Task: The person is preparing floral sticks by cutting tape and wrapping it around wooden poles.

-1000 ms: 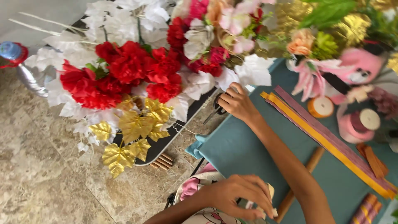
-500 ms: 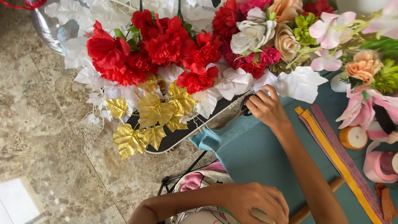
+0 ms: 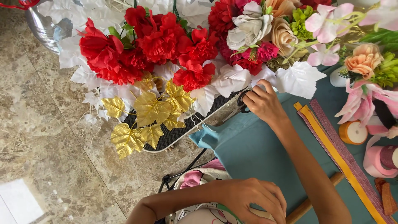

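My right hand (image 3: 263, 103) reaches up to the edge of a large bunch of artificial flowers and grips black-handled scissors (image 3: 239, 105), blades pointing down-left over the teal cloth (image 3: 257, 153). Just above its fingers are white fabric leaves (image 3: 298, 76) and red flowers (image 3: 161, 39). Gold leaves (image 3: 151, 110) hang to the left, over a black mesh board (image 3: 178, 132). My left hand (image 3: 253, 199) lies low in the view over flower-printed fabric (image 3: 195, 178), fingers curled over a pale object that is mostly hidden.
Yellow and glittery purple strips (image 3: 331, 141) lie on the teal cloth. Orange ribbon spool (image 3: 352, 132) and pink ribbon spool (image 3: 379, 159) sit at the right. Cream, pink and peach flowers (image 3: 282, 29) fill the top right. Marble floor (image 3: 45, 137) spreads left; a clear vessel (image 3: 45, 25) sits top left.
The view has shifted so the flowers sit lower and closer. My right hand stays at the bouquet's edge on the scissors. My left hand has sunk toward the bottom edge.
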